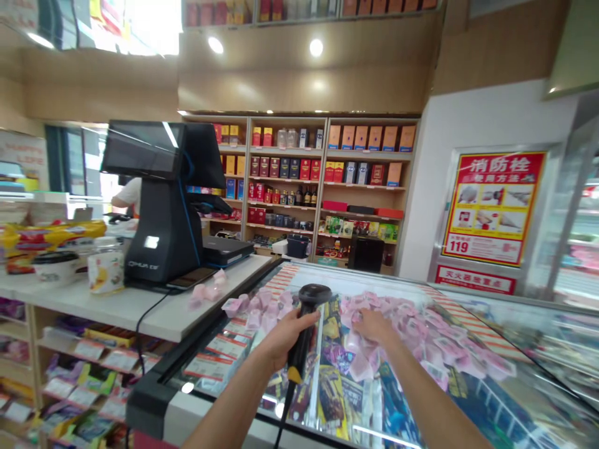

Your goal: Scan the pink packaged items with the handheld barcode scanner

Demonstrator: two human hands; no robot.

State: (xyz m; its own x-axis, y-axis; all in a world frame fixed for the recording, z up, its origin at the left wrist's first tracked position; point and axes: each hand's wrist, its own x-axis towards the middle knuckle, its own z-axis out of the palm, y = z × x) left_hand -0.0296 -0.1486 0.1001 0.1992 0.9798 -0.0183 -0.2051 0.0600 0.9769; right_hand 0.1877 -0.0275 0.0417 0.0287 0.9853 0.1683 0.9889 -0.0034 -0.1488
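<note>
Scanner [298, 354] clamped in my left hand [282, 342]; my right hand [373, 325] at big heap of pink tags [412, 323], can't tell if pinching one. Smaller tag cluster [255, 318] just beyond left hand. Work seems unfinished; which tags are done, unclear.

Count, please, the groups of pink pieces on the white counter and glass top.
3: a small group on the white counter, a second group on the glass top left of the barcode scanner, and the largest group at the right hand, which may hide some pieces.
</note>
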